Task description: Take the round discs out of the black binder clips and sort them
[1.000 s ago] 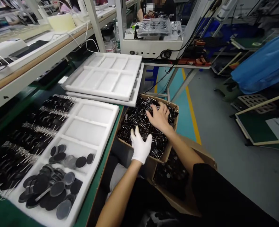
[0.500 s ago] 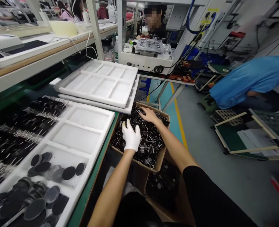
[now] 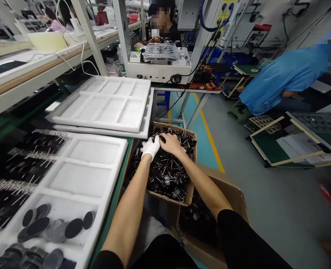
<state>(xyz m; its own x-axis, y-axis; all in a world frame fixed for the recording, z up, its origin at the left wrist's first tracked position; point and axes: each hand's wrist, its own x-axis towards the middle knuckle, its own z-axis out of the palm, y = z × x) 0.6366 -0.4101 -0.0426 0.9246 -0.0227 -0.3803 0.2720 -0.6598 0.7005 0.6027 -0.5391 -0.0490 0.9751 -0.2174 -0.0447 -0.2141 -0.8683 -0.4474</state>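
An open cardboard box (image 3: 192, 179) full of black binder clips (image 3: 168, 168) with silver wire handles stands in front of me. Over its far half my two hands meet. My left hand (image 3: 151, 147), in a white glove, has its fingertips pinched at a small black binder clip (image 3: 162, 139). My right hand (image 3: 171, 145), bare, curls its fingers around the same clip from the other side. The fingers cover most of it. Loose clips lie under and around both hands.
Left of the box, a white foam tray (image 3: 120, 160) holds black discs (image 3: 74, 228) and rows of dark parts. Two stacked foam trays (image 3: 144, 108) lie beyond. A second carton (image 3: 238, 198) stands below right. A person in blue (image 3: 280, 78) bends near a cart (image 3: 294, 149).
My hands have come together; the left moved right and the right drew nearer, and both closed on a black clip. The view shifted slightly, showing more of the lower carton.
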